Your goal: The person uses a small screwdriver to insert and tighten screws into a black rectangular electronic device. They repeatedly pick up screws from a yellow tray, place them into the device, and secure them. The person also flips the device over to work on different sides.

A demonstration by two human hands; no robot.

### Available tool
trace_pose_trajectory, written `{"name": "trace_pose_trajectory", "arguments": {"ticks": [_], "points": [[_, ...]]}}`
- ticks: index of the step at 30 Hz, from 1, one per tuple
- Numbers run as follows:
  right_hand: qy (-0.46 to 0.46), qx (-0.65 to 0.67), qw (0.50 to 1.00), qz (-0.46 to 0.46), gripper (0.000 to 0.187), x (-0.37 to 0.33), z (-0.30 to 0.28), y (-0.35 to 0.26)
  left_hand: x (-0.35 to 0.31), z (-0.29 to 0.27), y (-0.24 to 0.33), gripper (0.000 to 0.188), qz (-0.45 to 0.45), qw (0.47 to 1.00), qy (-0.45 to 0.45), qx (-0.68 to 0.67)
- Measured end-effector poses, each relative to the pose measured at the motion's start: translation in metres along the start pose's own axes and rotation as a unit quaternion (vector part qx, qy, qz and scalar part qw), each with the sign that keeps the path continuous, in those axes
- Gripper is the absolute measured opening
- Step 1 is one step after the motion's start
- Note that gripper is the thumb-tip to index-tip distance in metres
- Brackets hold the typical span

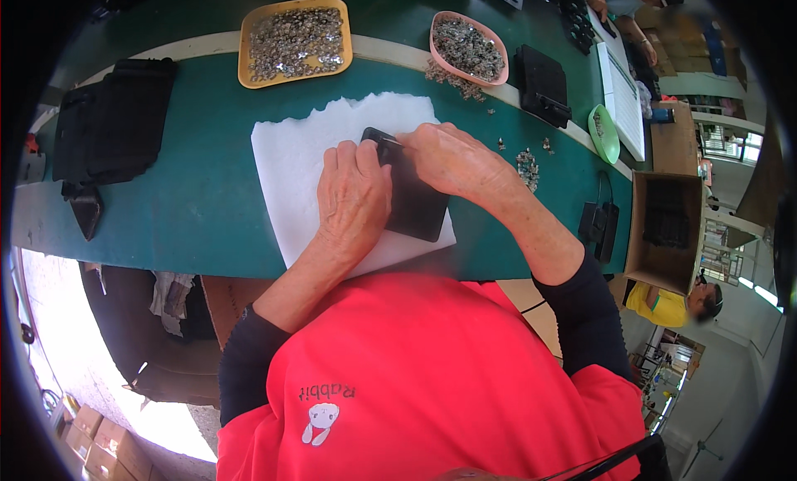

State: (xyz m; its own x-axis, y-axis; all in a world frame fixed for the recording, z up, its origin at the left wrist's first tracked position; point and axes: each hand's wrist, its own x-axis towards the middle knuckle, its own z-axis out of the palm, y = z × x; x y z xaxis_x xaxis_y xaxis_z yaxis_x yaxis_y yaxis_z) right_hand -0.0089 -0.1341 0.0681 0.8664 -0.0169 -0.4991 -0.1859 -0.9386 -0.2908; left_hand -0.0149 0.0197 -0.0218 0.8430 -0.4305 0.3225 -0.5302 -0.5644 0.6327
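Note:
A flat black rectangular case [419, 200] lies at a slant on a white foam sheet [286, 170]. My left hand [353, 197] is closed on the case's left side, its fingers bent near the far left corner. At that same corner my right hand [452, 159] is closed in a pinch. A thin, shiny metal piece [393, 141] shows at its fingertips; the rest of it is hidden by the fingers. To the right, a small heap of metal parts [527, 169] sits on the green table [212, 207].
Beyond the sheet stand a yellow tray [244, 53] and a pink tray [505, 53] of small metal parts. Black cases [112, 124] are stacked at left; another black case [541, 84], a green bowl [610, 136] and an open carton [667, 273] are at right. Other people work farther off.

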Motion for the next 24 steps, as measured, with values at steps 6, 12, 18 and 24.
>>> {"name": "trace_pose_trajectory", "arguments": {"ticks": [6,12,18,24], "points": [[0.037,-0.034,0.997,-0.065,0.028,-0.007,0.006,0.010,-0.001,-0.002,-0.001,0.051,-0.037,0.999,0.007,0.001],[0.091,-0.022,0.992,-0.086,0.033,-0.013,0.023,0.018,-0.002,-0.006,-0.003,0.050,-0.049,0.999,-0.014,0.013],[0.121,-0.107,0.980,-0.118,0.043,-0.013,0.028,0.022,-0.003,-0.006,-0.001,0.049,-0.050,0.998,-0.014,0.023],[0.133,-0.142,0.971,-0.138,0.050,-0.009,0.031,0.025,0.000,-0.005,-0.001,0.049,-0.057,0.998,-0.023,0.023]]}}
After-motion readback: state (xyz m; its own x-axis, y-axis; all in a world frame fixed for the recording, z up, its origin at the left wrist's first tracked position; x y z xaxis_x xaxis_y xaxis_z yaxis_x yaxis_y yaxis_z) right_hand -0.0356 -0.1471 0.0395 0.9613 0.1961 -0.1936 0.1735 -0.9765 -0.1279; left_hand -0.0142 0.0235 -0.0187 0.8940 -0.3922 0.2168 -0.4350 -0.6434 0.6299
